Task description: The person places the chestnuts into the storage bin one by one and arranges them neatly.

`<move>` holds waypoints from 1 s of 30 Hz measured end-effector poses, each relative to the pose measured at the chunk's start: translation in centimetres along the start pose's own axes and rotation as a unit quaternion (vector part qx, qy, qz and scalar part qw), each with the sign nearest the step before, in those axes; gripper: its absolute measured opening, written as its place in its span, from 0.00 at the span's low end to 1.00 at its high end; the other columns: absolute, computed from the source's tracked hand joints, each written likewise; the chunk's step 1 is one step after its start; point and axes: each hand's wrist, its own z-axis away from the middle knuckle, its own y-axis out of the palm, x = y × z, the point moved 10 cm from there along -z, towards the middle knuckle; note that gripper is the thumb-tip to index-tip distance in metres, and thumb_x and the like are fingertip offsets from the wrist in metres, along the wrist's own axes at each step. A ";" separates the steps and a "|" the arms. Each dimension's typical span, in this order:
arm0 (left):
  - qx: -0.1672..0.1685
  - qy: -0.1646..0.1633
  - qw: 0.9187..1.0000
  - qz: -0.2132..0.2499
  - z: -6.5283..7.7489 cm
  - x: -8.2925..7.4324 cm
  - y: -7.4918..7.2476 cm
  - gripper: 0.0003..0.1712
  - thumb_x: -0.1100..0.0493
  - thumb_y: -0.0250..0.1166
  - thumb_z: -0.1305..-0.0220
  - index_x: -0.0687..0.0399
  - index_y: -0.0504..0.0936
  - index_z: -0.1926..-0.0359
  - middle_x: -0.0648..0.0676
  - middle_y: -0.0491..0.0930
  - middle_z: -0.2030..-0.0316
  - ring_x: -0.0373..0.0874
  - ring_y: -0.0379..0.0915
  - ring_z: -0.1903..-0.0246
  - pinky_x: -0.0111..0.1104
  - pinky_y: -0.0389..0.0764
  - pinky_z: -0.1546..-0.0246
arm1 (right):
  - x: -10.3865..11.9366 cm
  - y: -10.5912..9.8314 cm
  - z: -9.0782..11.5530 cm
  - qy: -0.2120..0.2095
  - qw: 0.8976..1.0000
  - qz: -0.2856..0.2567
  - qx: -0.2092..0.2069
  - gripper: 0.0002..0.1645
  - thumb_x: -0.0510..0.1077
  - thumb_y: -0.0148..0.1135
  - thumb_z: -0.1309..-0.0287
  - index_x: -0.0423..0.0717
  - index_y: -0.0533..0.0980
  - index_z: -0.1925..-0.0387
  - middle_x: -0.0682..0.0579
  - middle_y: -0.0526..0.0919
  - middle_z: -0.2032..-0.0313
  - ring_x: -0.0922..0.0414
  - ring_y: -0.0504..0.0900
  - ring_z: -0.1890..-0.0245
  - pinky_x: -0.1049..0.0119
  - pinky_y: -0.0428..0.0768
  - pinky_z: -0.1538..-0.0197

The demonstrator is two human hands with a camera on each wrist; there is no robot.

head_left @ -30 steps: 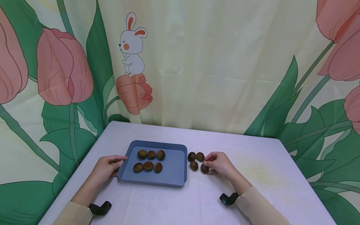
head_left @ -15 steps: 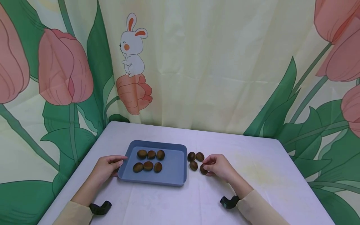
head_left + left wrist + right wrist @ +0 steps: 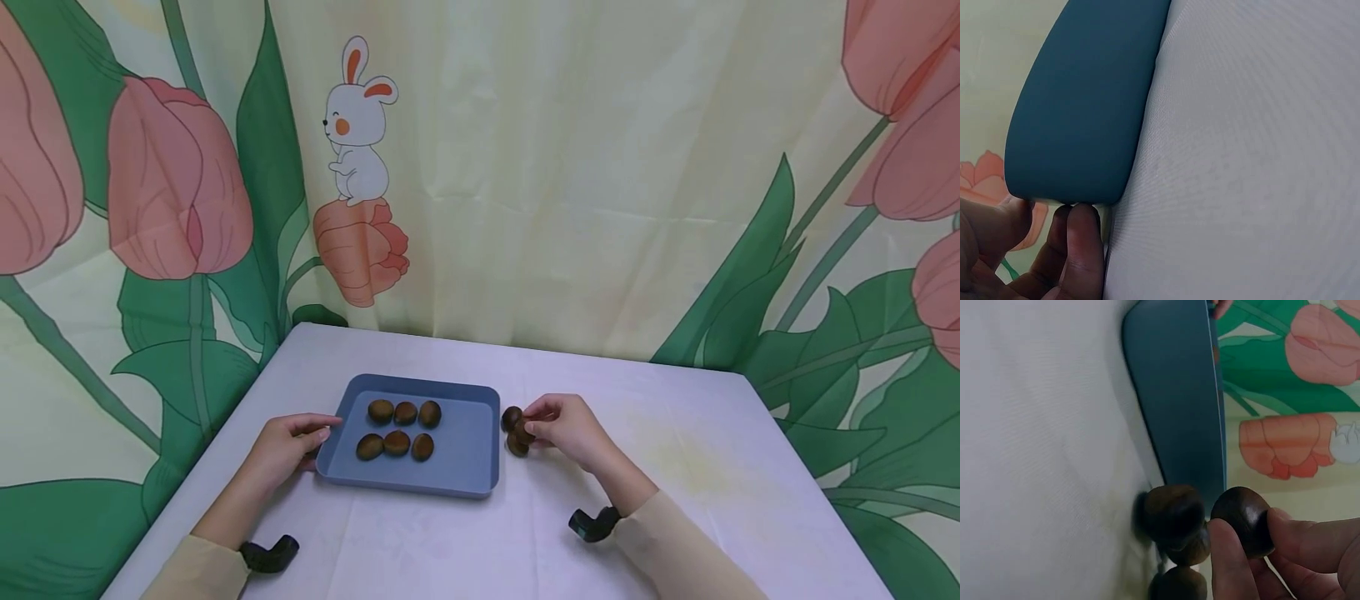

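Note:
Between thumb and fingers, my right hand [image 3: 572, 427] pinches a brown chestnut [image 3: 1244, 520], raised off the cloth just right of the tray. Below and beside it other chestnuts lie on the table; one chestnut [image 3: 512, 418] shows near the tray's right wall, and the hand partly hides the group. My left hand [image 3: 283, 446] rests against the left end of the blue-grey tray [image 3: 461, 450], its fingertips touching the wall in the left wrist view. Inside the tray, several chestnuts [image 3: 396, 442] lie in two rows toward the left.
A white cloth covers the table [image 3: 420, 542]. Behind it hangs a curtain [image 3: 562, 208] printed with tulips and a rabbit. A black wrist device [image 3: 270, 554] sits at the left cuff, another black device [image 3: 594, 525] at the right.
My right hand has lifted the nearest chestnut off the table and carried it left and slightly away, over the other loose ones. The left hand and tray stay in place.

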 end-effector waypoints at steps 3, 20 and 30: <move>-0.001 0.000 1.000 -0.007 0.0 0.0 0.0 0.17 0.63 0.62 0.21 0.58 0.87 0.37 0.70 0.75 0.28 0.43 0.83 0.53 0.34 0.88 0.64 | 0.9 0.6 -0.4 -0.008 1.000 -0.006 0.002 0.08 0.30 0.71 0.35 0.38 0.87 0.55 0.43 0.90 0.58 0.55 0.88 0.62 0.58 0.92 0.57; -0.004 -0.002 1.000 -0.005 -0.2 -0.2 0.3 0.17 0.63 0.63 0.21 0.58 0.87 0.37 0.70 0.75 0.29 0.43 0.83 0.55 0.33 0.88 0.65 | 4.7 4.7 -3.8 -0.044 0.998 -0.009 0.033 0.08 0.31 0.70 0.33 0.39 0.87 0.54 0.41 0.90 0.56 0.53 0.91 0.64 0.58 0.92 0.57; -0.009 -0.009 1.000 -0.007 0.0 0.1 0.0 0.17 0.64 0.63 0.22 0.58 0.87 0.37 0.71 0.75 0.28 0.42 0.83 0.58 0.34 0.88 0.65 | 5.5 8.1 -5.7 -0.051 0.995 0.014 0.079 0.07 0.32 0.73 0.35 0.40 0.88 0.56 0.44 0.90 0.57 0.56 0.89 0.65 0.58 0.92 0.58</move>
